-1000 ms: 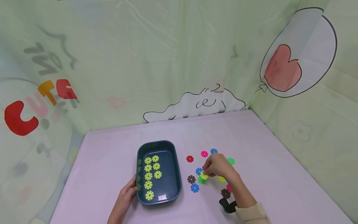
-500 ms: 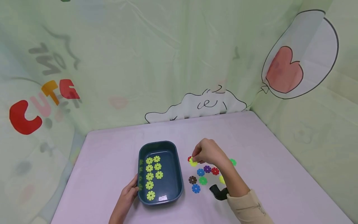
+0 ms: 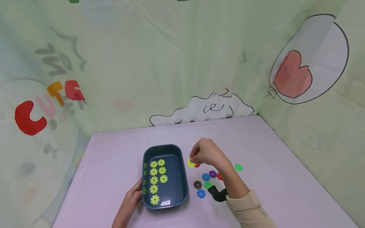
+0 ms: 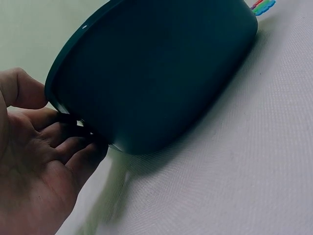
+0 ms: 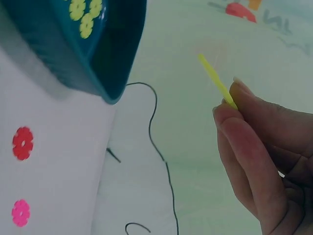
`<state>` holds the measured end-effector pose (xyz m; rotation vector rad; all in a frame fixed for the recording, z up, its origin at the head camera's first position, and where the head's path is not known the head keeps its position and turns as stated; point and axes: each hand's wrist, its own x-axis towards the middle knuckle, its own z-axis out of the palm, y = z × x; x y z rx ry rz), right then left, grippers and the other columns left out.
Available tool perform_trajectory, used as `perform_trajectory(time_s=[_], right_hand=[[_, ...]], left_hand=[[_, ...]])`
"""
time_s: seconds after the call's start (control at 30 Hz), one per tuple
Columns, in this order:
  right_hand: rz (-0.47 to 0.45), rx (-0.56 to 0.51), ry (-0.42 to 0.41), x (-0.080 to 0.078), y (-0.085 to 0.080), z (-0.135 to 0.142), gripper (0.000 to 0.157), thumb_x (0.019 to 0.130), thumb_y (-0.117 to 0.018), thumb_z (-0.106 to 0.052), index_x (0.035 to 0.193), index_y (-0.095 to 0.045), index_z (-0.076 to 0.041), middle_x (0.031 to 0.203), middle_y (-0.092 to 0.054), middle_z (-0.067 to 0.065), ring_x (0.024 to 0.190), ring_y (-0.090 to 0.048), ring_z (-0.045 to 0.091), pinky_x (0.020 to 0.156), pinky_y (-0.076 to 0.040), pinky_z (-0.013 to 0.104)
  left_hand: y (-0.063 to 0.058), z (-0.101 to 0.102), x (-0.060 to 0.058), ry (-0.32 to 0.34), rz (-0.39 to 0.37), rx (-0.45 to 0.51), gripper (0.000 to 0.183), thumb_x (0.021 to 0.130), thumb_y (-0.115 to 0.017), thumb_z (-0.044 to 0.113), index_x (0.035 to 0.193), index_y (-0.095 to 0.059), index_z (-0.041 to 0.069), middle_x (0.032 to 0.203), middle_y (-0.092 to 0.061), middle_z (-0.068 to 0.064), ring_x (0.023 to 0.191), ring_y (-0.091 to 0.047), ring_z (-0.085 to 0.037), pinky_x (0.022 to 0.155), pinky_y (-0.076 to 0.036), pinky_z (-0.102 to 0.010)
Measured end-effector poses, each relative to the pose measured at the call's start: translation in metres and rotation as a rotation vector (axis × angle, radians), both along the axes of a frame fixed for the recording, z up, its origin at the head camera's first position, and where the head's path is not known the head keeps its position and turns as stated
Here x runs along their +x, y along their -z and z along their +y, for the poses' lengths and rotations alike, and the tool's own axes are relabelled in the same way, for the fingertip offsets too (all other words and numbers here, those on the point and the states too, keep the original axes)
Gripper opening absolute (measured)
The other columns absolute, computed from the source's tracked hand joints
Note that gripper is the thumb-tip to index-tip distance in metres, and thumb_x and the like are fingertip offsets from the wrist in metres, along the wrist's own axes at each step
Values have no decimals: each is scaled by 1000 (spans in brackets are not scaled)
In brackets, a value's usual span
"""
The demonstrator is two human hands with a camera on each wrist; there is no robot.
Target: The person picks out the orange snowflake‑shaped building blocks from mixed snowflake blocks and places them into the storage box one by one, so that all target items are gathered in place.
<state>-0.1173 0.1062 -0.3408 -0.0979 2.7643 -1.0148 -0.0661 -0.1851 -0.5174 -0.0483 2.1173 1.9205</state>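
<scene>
My right hand (image 3: 209,153) pinches a yellow notched plastic disc (image 5: 215,78) between thumb and fingertips, seen edge-on in the right wrist view. In the head view it is held up just right of the dark blue tray (image 3: 177,202). Several yellow discs (image 3: 154,180) lie inside the tray, in two columns along its left side. My left hand (image 3: 131,198) grips the tray's left edge. From the left wrist view, the thumb is at the rim and the fingers (image 4: 80,147) lie against the wall below it.
Right of the tray lie loose discs: blue (image 3: 201,193), brown (image 3: 197,184), purple (image 3: 213,174), green (image 3: 238,167), red (image 5: 23,143) and pink (image 5: 20,212). A black curved piece (image 3: 218,193) sits by my right wrist. Printed curtains (image 3: 182,63) stand behind the table.
My right hand has carried the yellow disc up and left from the scattered discs towards the tray. My left hand keeps its hold on the tray, and the view has shifted slightly.
</scene>
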Motion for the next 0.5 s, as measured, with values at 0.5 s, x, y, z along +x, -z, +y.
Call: perform_trajectory(time_s=[0.5], right_hand=[[49, -57, -154, -15, -21, -50, 4, 78, -79, -8, 75, -75, -7, 70, -70, 3, 59, -64, 13, 60, -60, 23]], left_hand=[[0, 0, -1, -6, 3, 3, 59, 93, -39, 8, 151, -27, -1, 161, -21, -14, 148, -22, -37, 114, -35, -49]])
